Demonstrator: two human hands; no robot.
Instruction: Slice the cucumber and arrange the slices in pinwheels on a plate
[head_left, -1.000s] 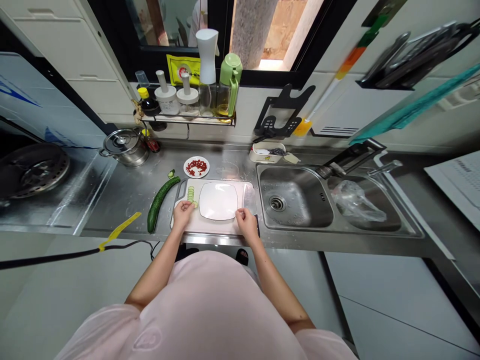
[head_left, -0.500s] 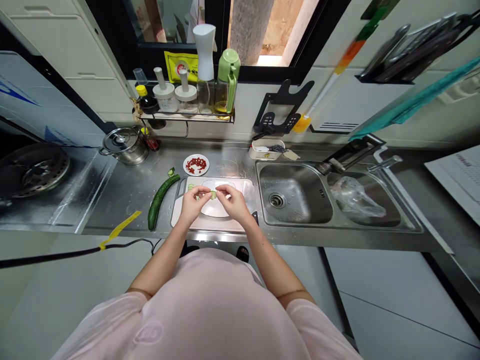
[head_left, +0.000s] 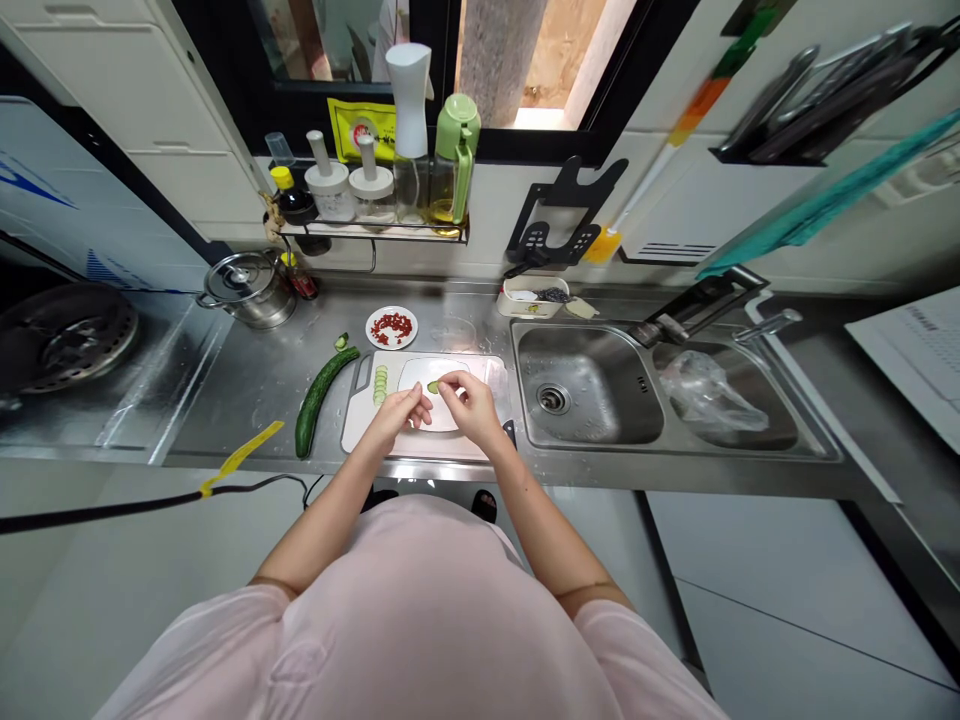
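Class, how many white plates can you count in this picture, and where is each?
2. A round plate holding red pieces sits beyond the cutting board; a squarish plate lies on that board, partly hidden by the left hand and right hand.

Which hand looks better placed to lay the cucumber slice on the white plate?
Probably the right hand: it seems to pinch the cucumber slice over the white plate, while the left hand appears to hold nothing.

A steel counter (head_left: 251,400) bears a cutting board (head_left: 356,430), cucumber (head_left: 315,397) and small plate (head_left: 371,322).
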